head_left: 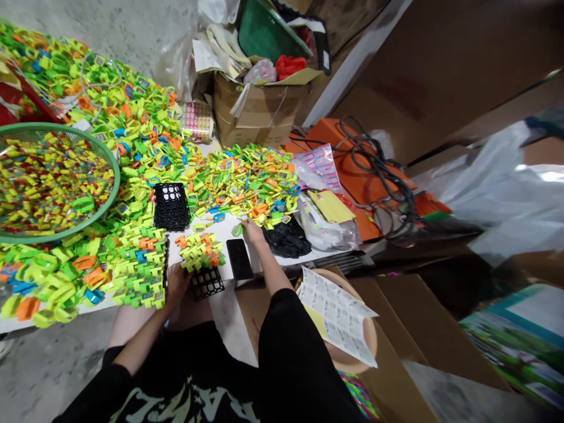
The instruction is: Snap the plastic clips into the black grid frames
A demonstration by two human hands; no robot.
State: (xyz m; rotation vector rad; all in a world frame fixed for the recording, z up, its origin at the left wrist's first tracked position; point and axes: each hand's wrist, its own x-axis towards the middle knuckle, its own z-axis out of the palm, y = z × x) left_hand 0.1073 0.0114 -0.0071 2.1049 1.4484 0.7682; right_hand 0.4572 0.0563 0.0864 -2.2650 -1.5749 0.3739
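Note:
My left hand (176,284) is closed on the near edge of a black grid tray (207,282) at the table's front. Several yellow, green and orange plastic pieces (200,249) stand packed in that tray. My right hand (252,230) reaches forward past a black phone (239,258) to the edge of a loose heap of coloured plastic pieces (247,182). Its fingers pinch a green piece (238,230). A second, empty black grid tray (171,205) lies further back.
A green mesh basket (112,194) full of coloured pieces sits at the left, with filled rows of pieces (136,264) beside it. Cardboard boxes (255,114), plastic bags (326,229), black cables (383,170) and a printed sheet (337,314) on a stool crowd the right.

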